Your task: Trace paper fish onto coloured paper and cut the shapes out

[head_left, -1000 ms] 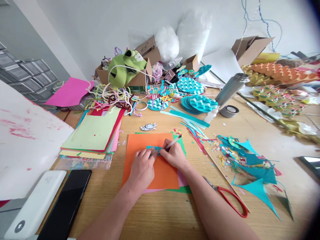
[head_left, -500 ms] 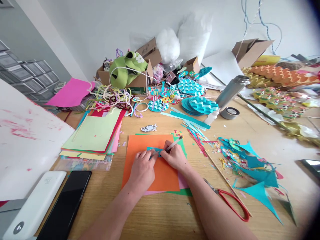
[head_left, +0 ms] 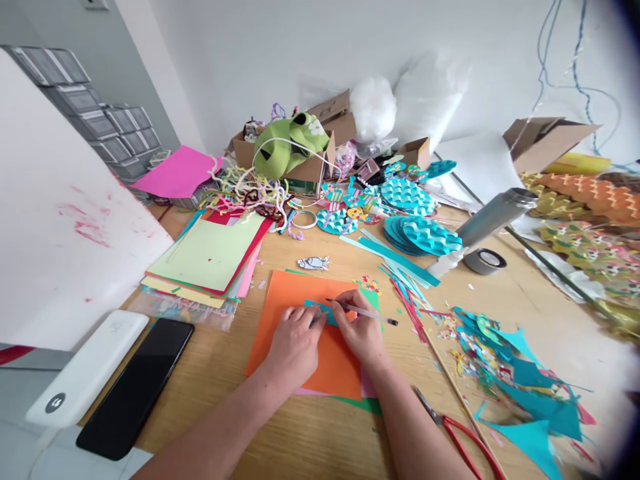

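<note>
A small piece of blue paper [head_left: 316,305] lies on an orange sheet [head_left: 285,300], partly hidden by my fingers. My left hand [head_left: 294,340] rests on the orange sheet, its fingers curled together and pressing on the blue paper's left side. Between the thumb and fingers of my right hand [head_left: 361,327] is a pencil [head_left: 373,313]. Its dark tip is over the upper part of the blue paper, and its shaft slants down to the right. Just behind the orange sheet lies a small paper fish cut-out [head_left: 313,263] with dark outlines.
Red-handled scissors [head_left: 457,437] and a thin wooden stick [head_left: 453,387] lie right of my forearm, near blue paper scraps [head_left: 530,393]. Stacked coloured sheets [head_left: 213,257], a black phone [head_left: 137,387] and a white power bank [head_left: 87,367] are on the left. Behind stands a metal flask [head_left: 497,217].
The pencil has swung from pointing up and right to lying flatter, its end now down to the right. The right hand has turned with it. My view has shifted left.
</note>
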`<state>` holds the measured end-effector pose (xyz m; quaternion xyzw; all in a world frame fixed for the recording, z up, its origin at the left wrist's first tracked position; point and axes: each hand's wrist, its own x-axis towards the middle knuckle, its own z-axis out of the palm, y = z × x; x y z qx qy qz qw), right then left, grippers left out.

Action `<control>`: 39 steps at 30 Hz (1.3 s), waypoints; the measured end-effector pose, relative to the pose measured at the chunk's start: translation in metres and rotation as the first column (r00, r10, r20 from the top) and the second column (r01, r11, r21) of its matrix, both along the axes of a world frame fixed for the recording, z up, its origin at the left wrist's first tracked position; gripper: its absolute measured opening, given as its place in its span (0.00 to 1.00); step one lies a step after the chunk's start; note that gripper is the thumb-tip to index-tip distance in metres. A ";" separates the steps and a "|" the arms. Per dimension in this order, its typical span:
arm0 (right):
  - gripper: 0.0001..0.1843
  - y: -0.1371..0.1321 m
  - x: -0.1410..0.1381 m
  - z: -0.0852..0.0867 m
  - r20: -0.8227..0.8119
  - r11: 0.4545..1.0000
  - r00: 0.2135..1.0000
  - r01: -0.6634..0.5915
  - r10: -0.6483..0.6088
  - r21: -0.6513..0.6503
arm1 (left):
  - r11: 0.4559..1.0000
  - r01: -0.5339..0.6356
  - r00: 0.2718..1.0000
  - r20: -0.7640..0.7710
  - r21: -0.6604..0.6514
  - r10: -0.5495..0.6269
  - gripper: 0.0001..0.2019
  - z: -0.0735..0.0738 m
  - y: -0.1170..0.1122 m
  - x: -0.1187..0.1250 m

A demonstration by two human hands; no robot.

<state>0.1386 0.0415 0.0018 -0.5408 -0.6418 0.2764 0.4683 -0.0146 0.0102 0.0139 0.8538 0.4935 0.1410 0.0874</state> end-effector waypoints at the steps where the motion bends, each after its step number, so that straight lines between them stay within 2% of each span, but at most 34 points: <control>1: 0.04 0.000 0.000 0.000 -0.007 1.000 1.000 0.000 0.000 0.004 | 1.000 -0.005 1.000 -0.001 0.003 0.005 0.21 0.001 -0.001 0.001; 5: 0.05 0.000 -0.001 0.000 -0.071 1.000 0.997 0.015 -0.016 -0.009 | 0.999 -0.043 0.999 -0.002 -0.001 0.043 0.20 0.003 -0.004 0.004; 11: 0.13 0.000 -0.004 0.004 -0.208 0.990 0.978 -0.027 -0.002 -0.137 | 1.000 -0.022 1.000 0.019 0.002 0.022 0.19 0.003 -0.005 0.005; 15: 0.19 0.005 -0.009 0.010 -0.197 0.981 0.980 -0.022 -0.017 -0.194 | 0.999 -0.043 0.998 0.048 0.007 0.043 0.19 0.006 -0.005 0.004; 18: 0.20 0.014 -0.013 0.020 -0.167 0.970 0.986 -0.040 -0.001 -0.239 | 0.998 -0.066 0.998 -0.013 -0.010 0.066 0.21 0.009 -0.005 0.005; 22: 0.16 0.027 -0.026 0.030 -0.235 0.965 0.972 -0.050 -0.013 -0.258 | 0.994 -0.081 0.989 -0.127 -0.067 0.072 0.23 0.009 -0.006 0.006; 25: 0.16 0.029 -0.037 0.023 -0.240 0.958 0.971 -0.064 -0.005 -0.278 | 0.986 -0.094 0.985 -0.157 -0.141 0.071 0.24 0.007 -0.007 0.006; 28: 0.17 0.027 -0.041 0.010 -0.168 0.966 0.986 -0.044 0.001 -0.254 | 0.979 -0.107 0.984 -0.161 -0.175 0.079 0.24 0.007 -0.010 0.005; 31: 0.17 0.027 -0.039 0.002 -0.118 0.970 0.993 -0.036 0.008 -0.241 | 0.979 -0.107 0.985 -0.149 -0.174 0.082 0.19 0.010 -0.012 0.003; 34: 0.18 0.028 -0.036 -0.001 -0.076 0.971 0.997 -0.028 0.010 -0.239 | 0.978 -0.082 0.985 -0.162 -0.194 0.050 0.13 0.013 -0.013 0.001; 39: 0.19 0.027 -0.037 -0.003 0.000 0.972 1.000 -0.007 0.007 -0.235 | 0.970 -0.039 0.984 -0.176 -0.240 -0.004 0.14 0.017 -0.011 -0.001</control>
